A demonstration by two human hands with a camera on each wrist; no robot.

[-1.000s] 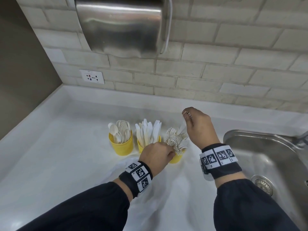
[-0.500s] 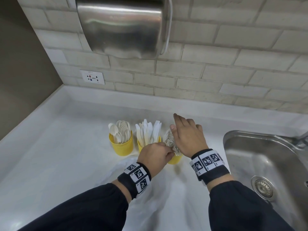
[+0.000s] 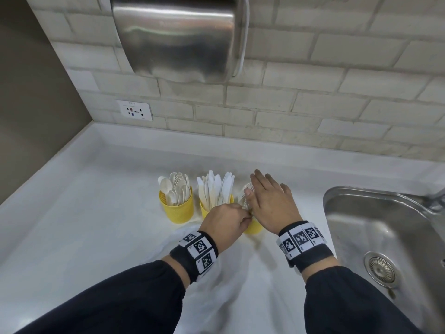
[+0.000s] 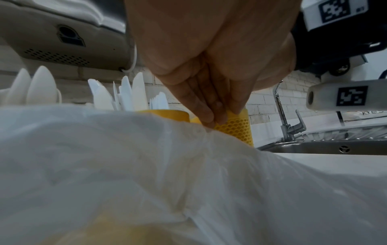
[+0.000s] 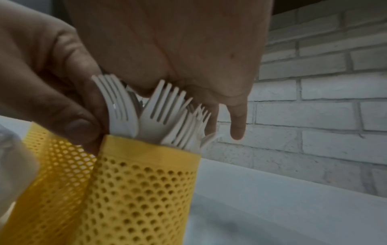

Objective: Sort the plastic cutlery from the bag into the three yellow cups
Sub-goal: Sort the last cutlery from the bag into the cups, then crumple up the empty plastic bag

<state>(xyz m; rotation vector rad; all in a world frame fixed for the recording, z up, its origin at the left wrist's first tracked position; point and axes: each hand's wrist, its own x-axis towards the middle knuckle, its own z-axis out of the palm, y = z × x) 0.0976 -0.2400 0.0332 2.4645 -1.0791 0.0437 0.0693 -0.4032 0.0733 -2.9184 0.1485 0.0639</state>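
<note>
Three yellow perforated cups stand in a row on the white counter. The left cup [image 3: 177, 209] holds spoons and the middle cup [image 3: 204, 210] holds knives. White forks [image 5: 159, 112] fill the right cup [image 3: 254, 228]. My left hand [image 3: 246, 214] pinches that cup's rim [image 4: 236, 122] from the near side. My right hand [image 3: 265, 186] lies flat over the fork heads, fingers straight, its palm [image 5: 178, 49] on the tines and its thumb against one fork. The white plastic bag [image 3: 216, 273] lies crumpled on the counter under my left wrist.
A steel sink [image 3: 385, 237] with a drain and a tap [image 4: 286, 122] is set into the counter at the right. A steel hand dryer [image 3: 178, 37] hangs on the brick wall above the cups. A wall socket [image 3: 134, 110] sits at the back left.
My right hand has come down from above the fork cup, opened out, and now lies flat on the forks. The left hand has stayed at the cup's rim.
</note>
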